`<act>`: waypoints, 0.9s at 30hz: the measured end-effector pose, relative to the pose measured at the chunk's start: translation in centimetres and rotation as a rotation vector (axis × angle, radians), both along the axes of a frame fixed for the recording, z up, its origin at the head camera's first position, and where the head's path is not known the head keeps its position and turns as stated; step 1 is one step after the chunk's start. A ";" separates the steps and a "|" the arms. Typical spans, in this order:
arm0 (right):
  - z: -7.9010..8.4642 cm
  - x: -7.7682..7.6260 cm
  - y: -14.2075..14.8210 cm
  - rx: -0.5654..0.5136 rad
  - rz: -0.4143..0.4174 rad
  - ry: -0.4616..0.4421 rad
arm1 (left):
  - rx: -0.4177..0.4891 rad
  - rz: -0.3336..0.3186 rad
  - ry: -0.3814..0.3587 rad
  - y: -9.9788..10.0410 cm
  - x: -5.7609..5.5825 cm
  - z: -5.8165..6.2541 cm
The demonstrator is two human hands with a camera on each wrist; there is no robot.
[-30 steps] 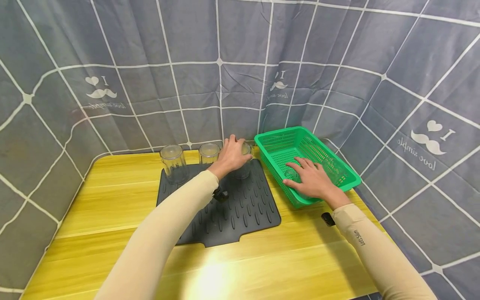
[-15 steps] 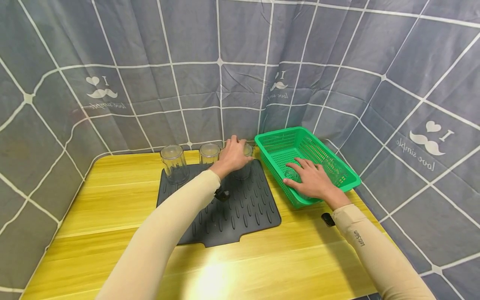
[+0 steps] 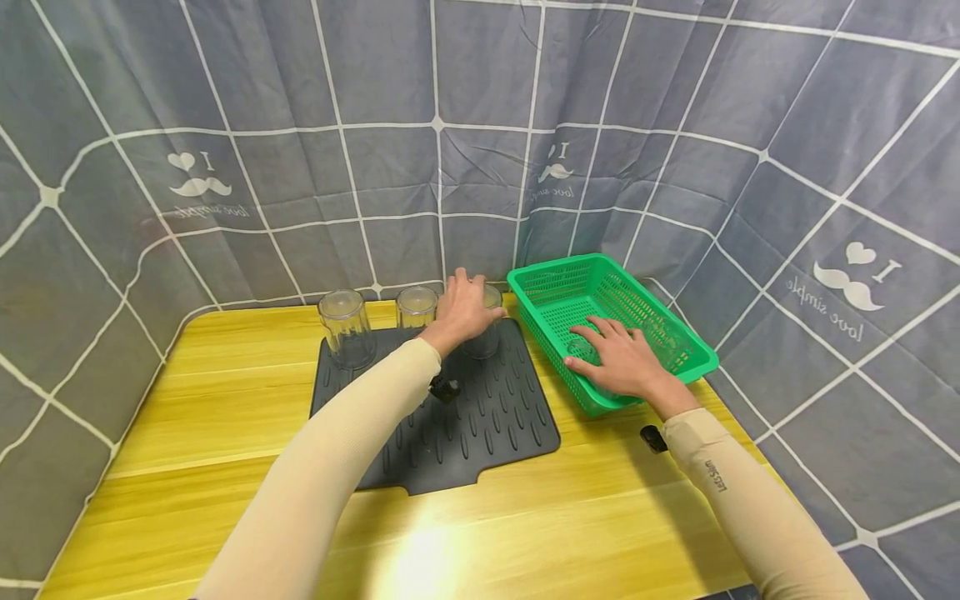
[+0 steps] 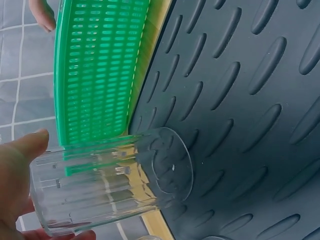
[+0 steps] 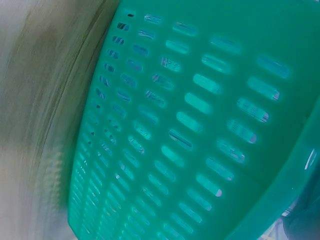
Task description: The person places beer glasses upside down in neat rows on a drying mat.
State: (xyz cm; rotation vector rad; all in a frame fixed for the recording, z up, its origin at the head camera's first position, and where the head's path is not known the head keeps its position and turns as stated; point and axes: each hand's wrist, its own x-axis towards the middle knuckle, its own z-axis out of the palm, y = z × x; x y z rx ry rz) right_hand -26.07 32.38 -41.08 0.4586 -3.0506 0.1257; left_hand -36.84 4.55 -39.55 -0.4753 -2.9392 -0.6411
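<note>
My left hand [image 3: 463, 312] holds a clear, faceted drinking glass [image 4: 110, 185] by its base end, thumb on one side and fingers on the other. Its rim end meets the dark ridged drying mat [image 3: 480, 417], so it stands upside down at the mat's back right. Two similar glasses, a left one [image 3: 347, 329] and a middle one [image 3: 416, 308], stand in line to its left. Inside the green basket [image 3: 566, 312], my right hand [image 3: 621, 360] rests with spread fingers over a clear glass [image 3: 582, 350], partly hidden beneath the palm. The right wrist view shows only the basket's slotted wall.
Another clear glass [image 3: 663, 337] lies along the basket's right side. The basket stands right of the mat on a yellow wooden table [image 3: 225, 400]. A grey checked curtain [image 3: 390, 183] encloses the back and sides.
</note>
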 end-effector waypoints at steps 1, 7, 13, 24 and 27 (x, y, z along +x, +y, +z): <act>0.0 0.0 0.0 -0.001 0.002 -0.001 | 0.001 0.006 0.006 0.0 0.0 0.0; 0.3 0.0 -0.2 -0.002 0.005 0.003 | -0.005 0.028 0.029 -0.2 -0.1 -0.1; 0.3 0.0 -0.2 -0.003 0.005 0.008 | -0.042 0.032 0.022 0.0 -0.3 0.0; 0.4 0.1 -0.1 -0.002 0.001 -0.009 | -0.069 0.033 -0.002 0.4 -0.5 -0.2; 0.4 0.1 -0.1 -0.001 0.001 -0.005 | -0.059 0.024 0.005 0.3 -0.4 -0.3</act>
